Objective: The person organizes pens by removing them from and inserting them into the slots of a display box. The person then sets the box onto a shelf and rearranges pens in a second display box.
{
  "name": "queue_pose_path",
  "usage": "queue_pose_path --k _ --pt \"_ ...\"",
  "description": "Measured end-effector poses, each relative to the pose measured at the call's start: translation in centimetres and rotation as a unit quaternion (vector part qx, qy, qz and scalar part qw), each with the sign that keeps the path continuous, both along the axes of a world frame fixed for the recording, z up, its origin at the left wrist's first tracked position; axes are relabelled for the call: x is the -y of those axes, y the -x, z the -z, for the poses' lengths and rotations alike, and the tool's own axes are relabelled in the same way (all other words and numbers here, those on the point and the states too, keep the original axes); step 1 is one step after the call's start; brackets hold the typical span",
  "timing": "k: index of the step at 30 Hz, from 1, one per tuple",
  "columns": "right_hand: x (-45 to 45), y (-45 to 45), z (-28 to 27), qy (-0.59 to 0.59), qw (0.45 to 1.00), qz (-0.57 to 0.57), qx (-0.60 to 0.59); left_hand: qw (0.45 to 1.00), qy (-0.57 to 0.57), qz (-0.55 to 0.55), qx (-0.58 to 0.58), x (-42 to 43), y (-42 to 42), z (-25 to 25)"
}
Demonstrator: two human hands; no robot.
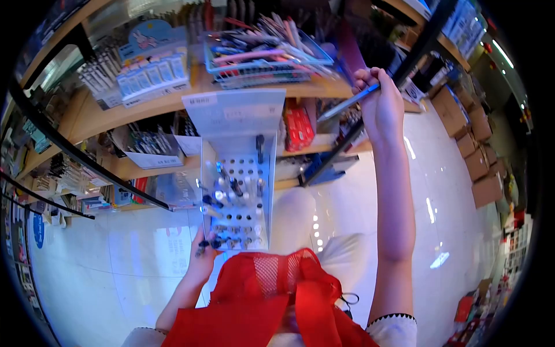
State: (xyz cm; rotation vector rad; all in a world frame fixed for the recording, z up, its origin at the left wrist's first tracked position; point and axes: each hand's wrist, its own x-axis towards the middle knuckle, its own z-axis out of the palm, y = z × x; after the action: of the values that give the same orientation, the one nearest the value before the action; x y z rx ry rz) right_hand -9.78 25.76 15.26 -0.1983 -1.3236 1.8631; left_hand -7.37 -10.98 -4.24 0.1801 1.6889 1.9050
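Fingers [361,74] of right hand [380,99] pinch one pen [348,104]; left hand's [200,261], at one box [237,147], unclear.

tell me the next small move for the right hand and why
I'd probably bring the right hand, with what looks like a pen, toward the box: its lid stands open, several holes show nothing in them, and the left hand is at its near corner, while the pen is held off to the side.
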Motion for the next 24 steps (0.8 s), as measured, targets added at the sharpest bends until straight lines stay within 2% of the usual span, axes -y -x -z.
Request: queue_pose_path --k 3,4,6,7,12,14,15,18,21,22,23,24 --pt "-0.9 -3.7 1.0 -0.052 0.998 0.013 0.029 0.999 -0.031 0.007 0.018 -2.5 -0.5 -1.0" --pt "-1.0 -5.3 1.1 -0.072 0.995 0.051 0.047 0.997 -0.021 0.059 -0.043 -2.8 -0.4 -0.5" --pt "-0.5 -8.9 0.5 -0.096 0.985 0.103 0.105 0.998 -0.005 0.064 -0.010 -4.3 -1.8 -2.0" --pt "-1.3 -11.0 0.6 -0.077 0.996 -0.009 0.045 0.997 0.014 0.068 0.015 -5.1 -2.2 -2.7" --pt "1.3 -20.0 1.0 -0.035 0.999 -0.015 0.022 0.986 -0.056 0.142 0.070 -8.7 -4.2 -2.3" --pt "2.8 -23.2 1.4 -0.043 0.999 0.026 0.008 0.982 -0.066 0.161 0.081 -9.9 -5.7 -3.2" --pt "3.7 -24.7 1.7 -0.045 0.998 0.048 0.003 0.982 -0.056 0.174 0.041 -10.5 -6.2 -2.6" --pt "6.8 -27.8 2.1 -0.047 0.978 0.203 -0.028 0.976 -0.033 0.207 -0.065 -11.6 -8.0 -0.2" --pt "8.6 -32.5 2.9 -0.182 0.966 0.182 -0.024 0.965 -0.055 0.217 -0.136 -12.4 -10.5 -1.6" --pt "9.7 -33.1 3.3 -0.235 0.953 0.192 -0.006 0.946 -0.031 0.217 -0.238 -12.4 -10.9 -0.6" --pt "11.4 -33.3 3.2 -0.256 0.933 0.246 0.055 0.944 -0.028 0.223 -0.241 -12.2 -11.6 -0.5" --pt "12.5 -33.8 3.0 -0.298 0.915 0.247 0.114 0.939 -0.030 0.229 -0.253 -12.3 -12.1 -0.7"
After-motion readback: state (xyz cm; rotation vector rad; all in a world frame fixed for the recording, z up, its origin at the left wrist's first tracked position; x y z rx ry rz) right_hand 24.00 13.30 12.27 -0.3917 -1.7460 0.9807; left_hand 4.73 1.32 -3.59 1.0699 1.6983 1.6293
